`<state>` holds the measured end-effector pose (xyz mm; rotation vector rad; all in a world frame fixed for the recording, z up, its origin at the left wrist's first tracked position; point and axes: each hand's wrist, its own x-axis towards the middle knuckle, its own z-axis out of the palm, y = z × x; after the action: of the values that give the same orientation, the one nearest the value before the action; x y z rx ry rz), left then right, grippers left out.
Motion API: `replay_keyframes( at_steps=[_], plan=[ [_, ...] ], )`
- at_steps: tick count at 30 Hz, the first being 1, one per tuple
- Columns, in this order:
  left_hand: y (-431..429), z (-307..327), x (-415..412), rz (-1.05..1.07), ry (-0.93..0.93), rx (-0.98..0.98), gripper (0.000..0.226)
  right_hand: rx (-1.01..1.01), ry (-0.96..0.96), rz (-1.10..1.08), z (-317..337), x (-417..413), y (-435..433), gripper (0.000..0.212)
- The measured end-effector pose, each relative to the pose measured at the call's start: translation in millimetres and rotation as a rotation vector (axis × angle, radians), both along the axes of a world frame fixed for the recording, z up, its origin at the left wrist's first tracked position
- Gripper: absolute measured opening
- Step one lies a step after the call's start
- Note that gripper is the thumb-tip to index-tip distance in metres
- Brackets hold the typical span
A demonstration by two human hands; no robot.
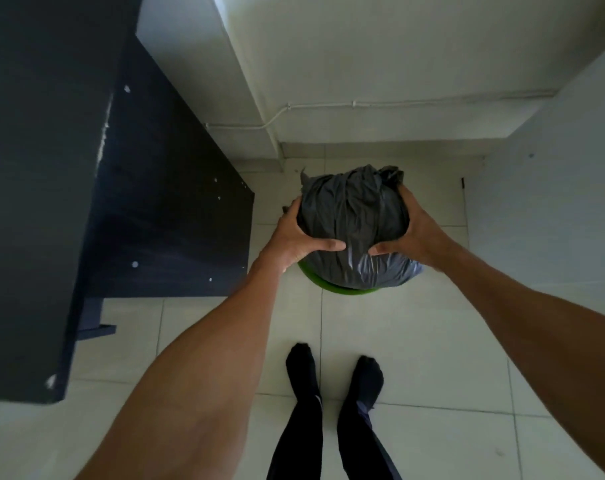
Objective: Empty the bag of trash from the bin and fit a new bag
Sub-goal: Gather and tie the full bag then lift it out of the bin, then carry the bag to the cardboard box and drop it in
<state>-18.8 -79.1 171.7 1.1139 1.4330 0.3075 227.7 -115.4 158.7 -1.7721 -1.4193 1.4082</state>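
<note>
Both hands are wrapping around the full grey trash bag [353, 223] right now, left hand [296, 233] cupping its left side and right hand [417, 233] cupping its right, fingers spread, thumbs pressing into the plastic at the front. The bag is sitting in the green bin [332, 286], bulging way over the rim, on the white tiled floor [432, 341] near the wall corner. A dark cabinet [86, 202] is standing just to the left.
</note>
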Motion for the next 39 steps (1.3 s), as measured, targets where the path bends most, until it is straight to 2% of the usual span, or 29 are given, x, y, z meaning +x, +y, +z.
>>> replay_keyframes(
  at_steps=[3, 7, 11, 17, 21, 24, 31, 39],
  plan=[
    [-8.9, 42.5, 4.4, -0.107, 0.057, -0.010, 0.142, -0.022, 0.038, -0.037, 47.8, 3.8, -7.3, 0.127],
    [-16.8, 107.5, 12.5, -0.141, 0.120, 0.007, 0.142, -0.040, 0.039, -0.080, 115.5, 4.6, -19.7, 0.114],
    [-17.7, 161.5, 11.1, -0.150, 0.180, 0.103, 0.153, -0.011, 0.023, -0.110, 185.8, 2.8, -32.3, 0.103],
    [-19.6, 274.4, -8.4, -0.120, 0.178, 0.204, 0.146, 0.056, -0.044, -0.079, 288.8, -15.6, -26.4, 0.106],
    [-21.4, 333.3, -33.3, -0.085, 0.164, 0.294, 0.140, 0.107, -0.099, -0.030, 345.7, -36.0, -16.8, 0.122],
    [-19.2, 373.0, -60.3, -0.075, 0.156, 0.364, 0.136, 0.162, -0.100, -0.014, 385.3, -59.7, -9.5, 0.123],
    [-8.1, 438.8, -179.9, -0.031, 0.148, 0.509, 0.144, 0.337, -0.104, 0.007, 455.8, -177.7, 4.7, 0.120],
    [-39.9, 492.3, -426.3, 0.081, 0.244, 0.606, 0.140, 0.409, -0.090, 0.100, 496.3, -422.7, 4.5, 0.117]
  ],
)
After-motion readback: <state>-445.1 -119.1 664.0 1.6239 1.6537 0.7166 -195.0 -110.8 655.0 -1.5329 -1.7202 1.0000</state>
